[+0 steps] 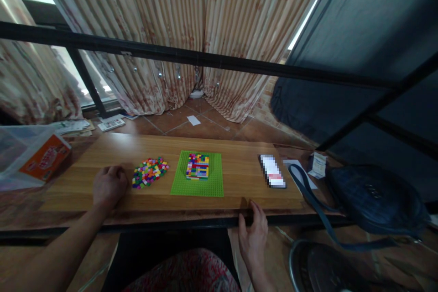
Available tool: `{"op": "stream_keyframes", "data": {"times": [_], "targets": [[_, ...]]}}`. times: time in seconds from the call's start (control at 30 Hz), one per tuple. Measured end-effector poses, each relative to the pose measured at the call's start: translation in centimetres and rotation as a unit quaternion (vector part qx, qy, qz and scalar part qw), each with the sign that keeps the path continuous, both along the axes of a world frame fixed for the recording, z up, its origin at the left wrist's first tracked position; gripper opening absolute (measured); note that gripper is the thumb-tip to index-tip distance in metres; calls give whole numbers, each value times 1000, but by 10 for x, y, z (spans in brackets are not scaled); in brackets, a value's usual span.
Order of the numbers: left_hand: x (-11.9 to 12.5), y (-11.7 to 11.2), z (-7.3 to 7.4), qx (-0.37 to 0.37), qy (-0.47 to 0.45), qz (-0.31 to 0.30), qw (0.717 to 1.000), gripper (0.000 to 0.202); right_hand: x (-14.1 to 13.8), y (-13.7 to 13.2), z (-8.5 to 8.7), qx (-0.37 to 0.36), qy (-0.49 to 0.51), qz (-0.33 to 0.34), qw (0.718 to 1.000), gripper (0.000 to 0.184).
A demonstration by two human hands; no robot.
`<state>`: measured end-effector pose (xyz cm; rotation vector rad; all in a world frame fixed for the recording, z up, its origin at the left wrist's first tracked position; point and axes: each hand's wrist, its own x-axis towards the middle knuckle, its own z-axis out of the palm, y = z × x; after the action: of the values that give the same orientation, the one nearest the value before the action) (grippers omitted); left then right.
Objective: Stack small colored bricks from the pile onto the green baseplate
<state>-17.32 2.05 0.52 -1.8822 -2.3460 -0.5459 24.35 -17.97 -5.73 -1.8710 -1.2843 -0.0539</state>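
My left hand rests on the wooden board with its fingers curled in, just left of a loose pile of small colourful toy bricks. Nothing shows in its grip. Right of that pile lies a green studded baseplate. A low rectangular block of multicoloured bricks stands on the baseplate, towards its back. My right hand is at the front edge of the table, thumb apart from the fingers, holding nothing. It is to the right of the baseplate and touches neither it nor the bricks.
A phone lies on the board at the right. Beyond it are a small carton and a dark blue bag with a strap. A clear plastic container with an orange label stands at the left. A dark metal bar crosses behind.
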Motion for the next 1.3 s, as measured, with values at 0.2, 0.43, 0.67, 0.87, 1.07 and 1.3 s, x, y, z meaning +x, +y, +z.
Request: {"op": "stream_keyframes", "data": {"times": [0.2,0.43,0.67,0.87,1.07,1.3], "targets": [[0,-1,-2,14,-10,-5,1000,35,-4,-1,9,-13,-6,11,1000,49],[-3,-1,-10,44,-21,-7,999,36,-48,-7,16,-9,24,81,996,42],[-5,0,-17,50,-35,-6,998,34,-137,26,44,-21,45,286,957,23],[-4,-2,-18,38,-31,-8,999,30,-182,90,60,-40,30,330,943,26],[-1,-5,-15,27,-45,-8,999,30,-200,140,54,-55,13,331,942,27],[1,-5,-14,26,-55,-3,998,30,-215,162,51,-87,-39,349,932,24]]}}
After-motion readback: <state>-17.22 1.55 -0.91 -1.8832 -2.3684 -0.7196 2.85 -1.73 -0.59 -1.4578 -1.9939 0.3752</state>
